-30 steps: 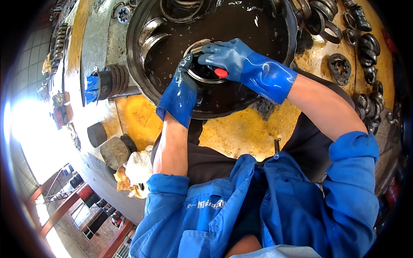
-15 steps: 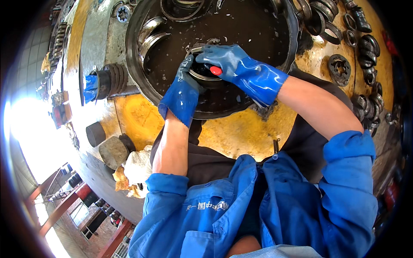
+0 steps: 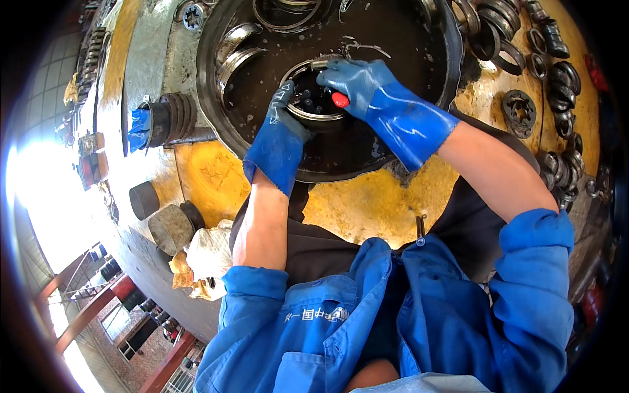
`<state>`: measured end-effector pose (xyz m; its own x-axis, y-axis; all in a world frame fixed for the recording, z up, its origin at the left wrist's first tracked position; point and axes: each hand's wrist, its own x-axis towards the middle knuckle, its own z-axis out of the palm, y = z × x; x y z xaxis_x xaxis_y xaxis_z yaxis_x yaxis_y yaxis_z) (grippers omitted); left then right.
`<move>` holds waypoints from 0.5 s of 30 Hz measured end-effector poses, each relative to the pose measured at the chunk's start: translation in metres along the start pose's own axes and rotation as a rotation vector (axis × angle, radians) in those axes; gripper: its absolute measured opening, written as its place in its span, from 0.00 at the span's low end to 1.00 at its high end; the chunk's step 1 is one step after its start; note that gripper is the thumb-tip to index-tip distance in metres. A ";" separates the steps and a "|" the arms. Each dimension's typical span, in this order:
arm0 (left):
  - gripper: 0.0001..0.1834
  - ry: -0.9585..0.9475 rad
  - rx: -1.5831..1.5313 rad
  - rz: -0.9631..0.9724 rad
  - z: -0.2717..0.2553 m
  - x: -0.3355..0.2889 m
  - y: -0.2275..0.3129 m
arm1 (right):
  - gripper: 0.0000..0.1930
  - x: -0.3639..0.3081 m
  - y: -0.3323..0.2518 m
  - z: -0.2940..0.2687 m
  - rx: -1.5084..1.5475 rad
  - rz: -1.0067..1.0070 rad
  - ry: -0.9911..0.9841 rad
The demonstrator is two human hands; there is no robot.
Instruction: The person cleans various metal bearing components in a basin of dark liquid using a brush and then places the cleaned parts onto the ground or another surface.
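Note:
In a blue rubber glove, my left hand point(image 3: 282, 124) grips the left side of a round metal ring-shaped part point(image 3: 318, 117), fingers closed along its rim. The part sits low in a wide dark basin point(image 3: 208, 105) of murky black liquid. My right hand point(image 3: 359, 80), gloved alike, is closed around a tool with a red handle end point(image 3: 340, 99) at the part's right rim. The glove hides most of this tool, so its kind cannot be told. Several dark rounded lumps show inside the part.
More metal rings point(image 3: 239, 62) lie in the basin's left side. A ribbed cylinder point(image 3: 173, 122) stands left of the basin. Several dark rings point(image 3: 498, 39) and a toothed disc point(image 3: 519, 113) lie on the right. A whitish rag point(image 3: 211, 252) and round blocks point(image 3: 171, 229) are at the lower left.
My right hand has shifted to the right with the red-handled tool, uncovering more of the ring's inside. My left hand keeps its hold on the rim.

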<state>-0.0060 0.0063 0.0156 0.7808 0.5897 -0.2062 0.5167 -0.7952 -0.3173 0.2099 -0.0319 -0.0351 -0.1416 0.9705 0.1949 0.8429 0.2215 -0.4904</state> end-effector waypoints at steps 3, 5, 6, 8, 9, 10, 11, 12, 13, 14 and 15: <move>0.22 0.000 -0.032 0.002 0.000 0.004 0.003 | 0.17 -0.002 0.002 0.009 -0.044 -0.132 0.053; 0.21 -0.005 -0.073 -0.007 -0.001 0.005 0.003 | 0.16 -0.001 0.005 0.010 -0.079 -0.358 0.160; 0.21 -0.003 -0.102 -0.010 -0.002 0.005 0.003 | 0.25 -0.001 0.008 0.010 -0.069 -0.320 0.001; 0.20 -0.005 -0.167 -0.021 -0.001 0.005 0.002 | 0.27 -0.001 -0.002 0.005 -0.161 -0.179 -0.090; 0.20 -0.009 -0.208 -0.026 -0.001 0.004 0.002 | 0.28 -0.002 -0.008 0.003 -0.206 -0.109 -0.136; 0.19 -0.008 -0.249 -0.038 -0.001 0.003 0.001 | 0.31 0.001 -0.016 -0.003 -0.246 0.029 -0.231; 0.19 -0.010 -0.293 -0.050 -0.002 0.001 0.000 | 0.26 0.001 -0.021 -0.008 -0.209 0.048 -0.208; 0.19 -0.009 -0.342 -0.067 -0.002 0.000 -0.002 | 0.22 0.000 -0.025 -0.012 -0.172 0.065 -0.186; 0.18 -0.003 -0.400 -0.072 -0.003 0.002 -0.001 | 0.18 -0.003 -0.023 -0.014 -0.139 0.092 -0.167; 0.18 0.002 -0.463 -0.084 -0.002 0.004 0.000 | 0.19 -0.006 -0.021 -0.011 -0.203 0.026 -0.137; 0.18 0.010 -0.527 -0.093 -0.002 0.007 0.001 | 0.23 -0.006 -0.014 -0.005 -0.169 -0.067 -0.122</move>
<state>0.0005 0.0094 0.0159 0.7255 0.6615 -0.1898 0.6880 -0.7044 0.1748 0.2015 -0.0416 -0.0256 -0.2536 0.9607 0.1133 0.9029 0.2771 -0.3286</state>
